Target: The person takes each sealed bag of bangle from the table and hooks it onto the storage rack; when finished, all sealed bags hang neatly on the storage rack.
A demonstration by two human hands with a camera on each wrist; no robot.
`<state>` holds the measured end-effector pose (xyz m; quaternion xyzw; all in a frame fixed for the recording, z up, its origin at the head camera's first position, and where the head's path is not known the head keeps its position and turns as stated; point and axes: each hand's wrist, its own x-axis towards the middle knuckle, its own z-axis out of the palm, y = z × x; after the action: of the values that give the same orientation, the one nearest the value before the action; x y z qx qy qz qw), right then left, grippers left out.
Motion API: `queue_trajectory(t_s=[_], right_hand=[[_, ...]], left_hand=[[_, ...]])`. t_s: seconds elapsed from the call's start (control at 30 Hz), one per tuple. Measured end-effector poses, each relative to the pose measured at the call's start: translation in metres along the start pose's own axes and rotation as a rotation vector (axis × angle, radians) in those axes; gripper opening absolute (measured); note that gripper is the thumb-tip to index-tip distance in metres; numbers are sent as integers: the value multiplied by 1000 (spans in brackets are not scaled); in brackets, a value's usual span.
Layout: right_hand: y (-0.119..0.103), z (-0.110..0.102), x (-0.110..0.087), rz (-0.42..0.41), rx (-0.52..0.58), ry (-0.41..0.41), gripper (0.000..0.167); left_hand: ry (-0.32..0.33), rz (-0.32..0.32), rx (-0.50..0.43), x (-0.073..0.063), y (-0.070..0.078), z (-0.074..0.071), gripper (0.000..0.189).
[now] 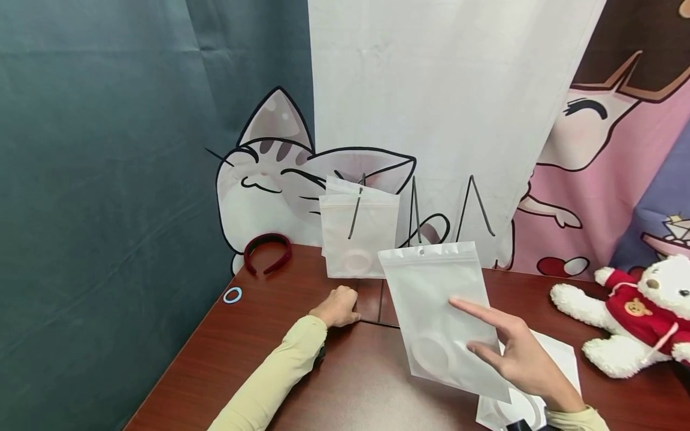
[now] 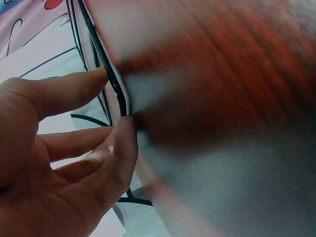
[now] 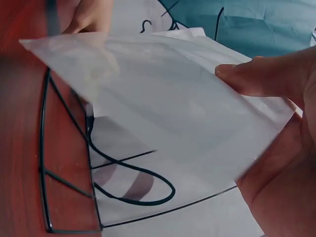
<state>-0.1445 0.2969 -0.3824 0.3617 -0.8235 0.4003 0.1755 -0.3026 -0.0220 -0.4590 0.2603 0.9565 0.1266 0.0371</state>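
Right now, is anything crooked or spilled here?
Yes, something's crooked: on the leftmost hook, the rear white pouch hangs askew, its top edge sloping behind the straighter front pouch. I see no spill.

the person wore a long sleeve [image 1: 269,372] of pale, creamy yellow-green on the left arm, its cloth gathered in soft creases and reaching down to the wrist, where a small black piece [image 1: 320,355], partly hidden, showed at the sleeve's edge. the right sleeve [image 1: 581,419] appeared only as a short stretch of similar pale cloth, ending at the wrist near a dark, squarish block [image 1: 518,425] cut off by the lower edge of the head view. the left hand [image 1: 336,306] and right hand [image 1: 520,353] were bare, with slender fingers [image 1: 483,313].
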Motion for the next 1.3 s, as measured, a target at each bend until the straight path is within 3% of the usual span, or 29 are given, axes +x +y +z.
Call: queue_trajectory(t_s=[0.2,0.3,0.37,0.43,0.53,0.73,1.07,1.3], right_hand=[[-4,4,6,-32,4,1,85],[-6,4,8,-39,-15,14,86],[-7,4,10,-44,-27,24,86],[-7,4,11,-38,-36,29,87],[-5,4,13,-36,-43,33,86],[4,6,18,-41,-26,59,87],[22,11,27,78,-27,131,87],[36,14,29,201,41,149,83]], left_hand=[[4,-7,-25,4,-3,4,32],[31,27,5,19,-20,25,29],[33,36,10,22,-22,27,30],[23,32,11,20,-20,25,29],[-7,6,-23,6,-5,2,31],[22,44,-27,-1,-6,-4,27],[10,68,-92,1,-12,-3,27],[48,108,-59,22,-34,26,28]])
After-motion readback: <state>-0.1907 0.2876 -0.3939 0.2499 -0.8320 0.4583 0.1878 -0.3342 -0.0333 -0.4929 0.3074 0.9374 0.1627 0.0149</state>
